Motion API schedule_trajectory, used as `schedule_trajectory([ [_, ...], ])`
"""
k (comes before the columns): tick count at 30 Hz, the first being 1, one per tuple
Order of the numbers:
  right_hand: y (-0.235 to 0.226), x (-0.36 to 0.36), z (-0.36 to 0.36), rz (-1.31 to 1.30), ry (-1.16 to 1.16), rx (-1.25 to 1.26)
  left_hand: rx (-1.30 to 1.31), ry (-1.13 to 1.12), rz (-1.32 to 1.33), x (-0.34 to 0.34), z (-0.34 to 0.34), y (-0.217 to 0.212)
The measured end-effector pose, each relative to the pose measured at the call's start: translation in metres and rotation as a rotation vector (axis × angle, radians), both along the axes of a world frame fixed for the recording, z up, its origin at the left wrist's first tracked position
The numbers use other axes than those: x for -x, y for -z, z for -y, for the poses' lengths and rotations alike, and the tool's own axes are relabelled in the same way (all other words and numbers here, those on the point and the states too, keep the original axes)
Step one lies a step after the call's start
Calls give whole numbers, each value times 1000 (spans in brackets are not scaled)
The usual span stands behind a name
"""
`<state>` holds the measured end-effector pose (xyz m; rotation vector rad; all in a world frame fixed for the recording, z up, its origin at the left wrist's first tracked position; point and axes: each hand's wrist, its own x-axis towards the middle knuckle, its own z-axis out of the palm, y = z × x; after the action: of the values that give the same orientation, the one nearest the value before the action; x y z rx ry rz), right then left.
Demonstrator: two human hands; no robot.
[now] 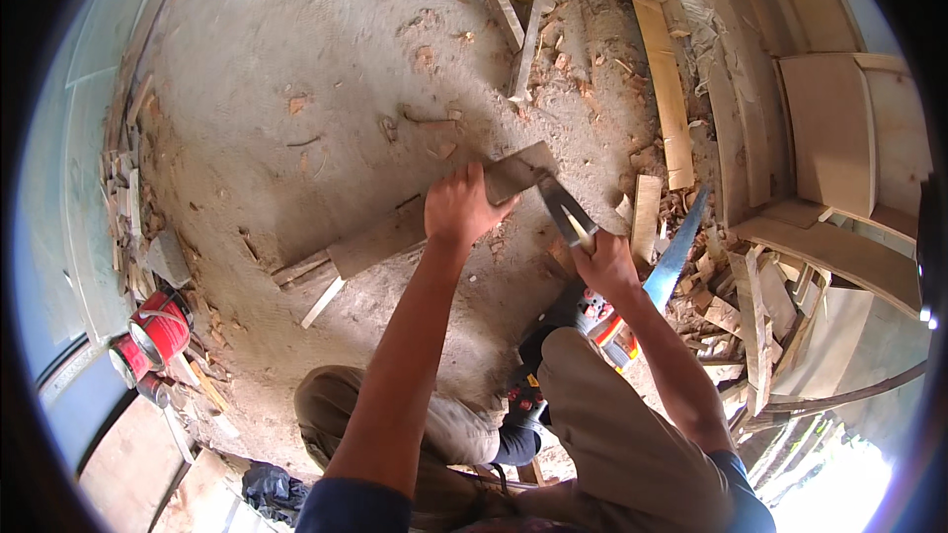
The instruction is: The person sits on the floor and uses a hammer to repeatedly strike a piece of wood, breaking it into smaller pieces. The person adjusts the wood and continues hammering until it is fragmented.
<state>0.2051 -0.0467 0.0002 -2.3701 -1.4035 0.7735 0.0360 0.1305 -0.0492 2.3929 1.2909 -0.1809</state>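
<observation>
A long grey-brown wooden board [380,240] lies aslant on the dirt floor in front of me. My left hand [461,205] grips it near its right end, fingers over the far edge and thumb stretched along the near side. In my right hand [604,265] is a pair of dark metal pincers [559,199], its two handles apart. The pincers' jaws meet the board's right end; whether they bite on a nail is too small to tell. Beneath the board's left end, thinner wood strips [301,268] stick out.
A handsaw [677,249] with a bluish blade lies by my right forearm. Wood scraps [726,314] and planks [664,89] line the right side. Red cans [161,328] stand at the left wall. A triangular wood frame [513,25] lies farther off.
</observation>
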Motion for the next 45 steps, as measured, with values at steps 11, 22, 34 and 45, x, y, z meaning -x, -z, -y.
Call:
schedule_trajectory([
  [11,-56,5,-4,-282,-39,-184,-188,54,98,16,4,26],
  [22,-42,7,-4,-129,129,-379,-190,50,68,14,8,19],
  [34,-10,6,-5,-300,340,-349,-185,-32,17,4,5,15],
  [45,-28,2,-23,-262,306,111,-238,9,41,3,5,19],
])
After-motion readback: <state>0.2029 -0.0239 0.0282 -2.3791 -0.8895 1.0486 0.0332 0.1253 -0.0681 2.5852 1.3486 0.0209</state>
